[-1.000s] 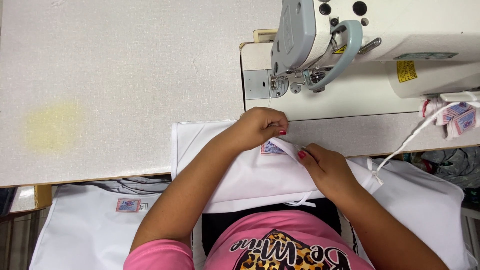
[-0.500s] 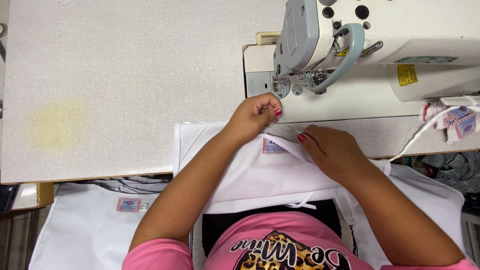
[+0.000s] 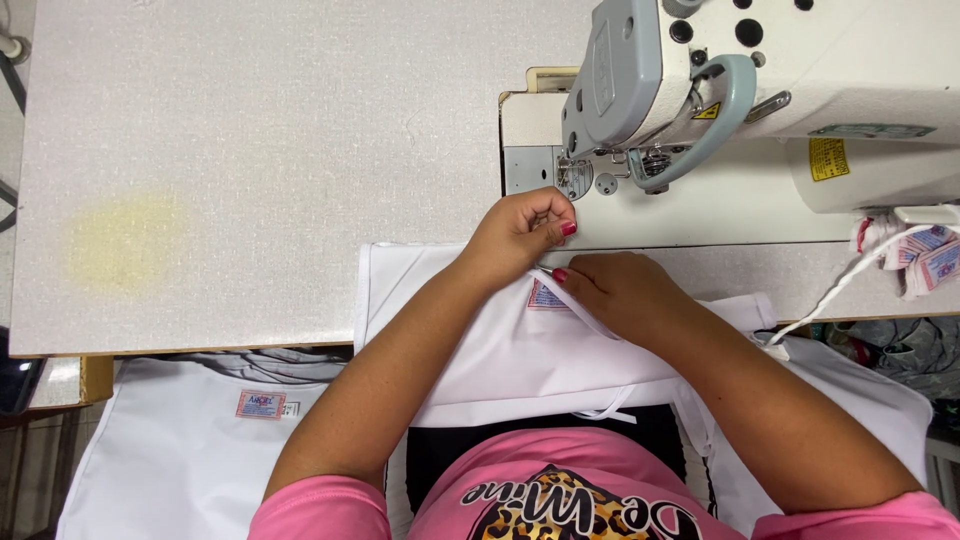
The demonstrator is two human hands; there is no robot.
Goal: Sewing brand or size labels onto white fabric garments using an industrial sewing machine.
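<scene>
A white garment [image 3: 500, 350] lies over the table's front edge and my lap. My left hand [image 3: 520, 230] pinches its folded top edge just in front of the sewing machine's needle area [image 3: 572, 178]. My right hand [image 3: 615, 290] presses and grips the same edge beside a small pink-and-white sewn-in label [image 3: 545, 296]. The two hands nearly touch. The fingertips of both are curled over the cloth, hiding the seam between them.
A grey-white industrial sewing machine [image 3: 760, 100] fills the upper right. A bunch of small labels [image 3: 915, 255] hangs at the right edge with a white cord. Another white garment with a label [image 3: 200, 440] lies below the table at left. A yellow stain [image 3: 125, 240] marks the tabletop.
Both hands have carried the garment's top edge up the table, closer to the needle. The left hand now sits just under the presser foot area.
</scene>
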